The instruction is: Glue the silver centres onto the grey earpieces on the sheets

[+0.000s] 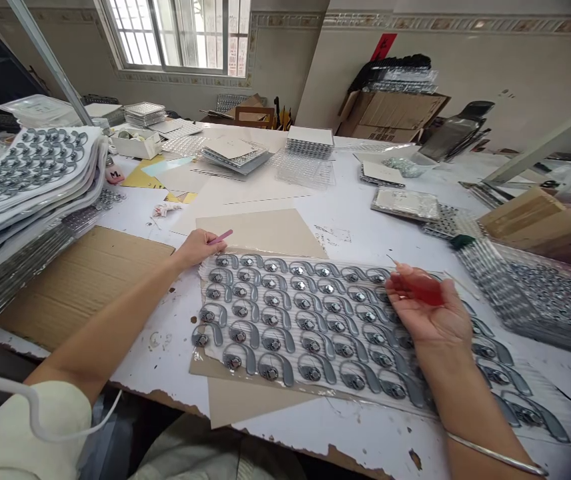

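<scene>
A clear blister sheet filled with rows of grey hook-shaped parts lies on a tan card on the white table. My left hand rests closed at the sheet's far left corner, with a thin pink stick between its fingers. My right hand hovers palm up over the sheet's right side. A red translucent piece lies in its curled fingers, and a fine needle-like tip points out to the left. A bangle circles my right wrist.
Stacks of filled sheets rise at the left beside a brown cardboard panel. More trays lie at the right. Further blister packs, papers and boxes cover the far side of the table.
</scene>
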Demonstrator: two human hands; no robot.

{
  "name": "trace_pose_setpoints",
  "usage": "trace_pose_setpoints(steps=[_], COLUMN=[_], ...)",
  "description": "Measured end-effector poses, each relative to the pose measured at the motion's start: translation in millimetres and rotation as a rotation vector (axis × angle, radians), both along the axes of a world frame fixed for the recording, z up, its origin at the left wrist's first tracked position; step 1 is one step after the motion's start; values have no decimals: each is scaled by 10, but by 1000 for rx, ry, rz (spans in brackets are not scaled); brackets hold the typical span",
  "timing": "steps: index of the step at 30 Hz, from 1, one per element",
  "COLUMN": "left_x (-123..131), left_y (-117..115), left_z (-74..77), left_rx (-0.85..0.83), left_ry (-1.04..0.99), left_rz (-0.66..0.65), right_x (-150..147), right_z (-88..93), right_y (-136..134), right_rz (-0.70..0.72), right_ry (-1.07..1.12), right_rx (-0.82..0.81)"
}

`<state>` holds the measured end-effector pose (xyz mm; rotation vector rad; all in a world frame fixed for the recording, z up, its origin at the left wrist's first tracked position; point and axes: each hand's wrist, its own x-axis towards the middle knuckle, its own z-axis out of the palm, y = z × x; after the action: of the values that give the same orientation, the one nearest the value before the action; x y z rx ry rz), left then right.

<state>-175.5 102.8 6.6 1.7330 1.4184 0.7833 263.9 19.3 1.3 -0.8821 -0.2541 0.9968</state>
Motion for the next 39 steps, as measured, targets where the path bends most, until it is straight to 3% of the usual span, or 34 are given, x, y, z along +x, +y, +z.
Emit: trace_pose_setpoints(steps=[11, 21, 39], left_x=[-22, -186, -122], left_y=[16, 71, 54], left_z=[-5, 50, 25], left_rx=[-27, -176, -93], left_ry=[-91, -156, -90], left_rz=[-132, -246, -139], right_x=[-32, -18, -24], right_z=[18, 13, 9], right_y=[-17, -3, -23], right_rz=[21, -1, -3], right_ry=[-29, 28, -33], right_rx=[37, 38, 54])
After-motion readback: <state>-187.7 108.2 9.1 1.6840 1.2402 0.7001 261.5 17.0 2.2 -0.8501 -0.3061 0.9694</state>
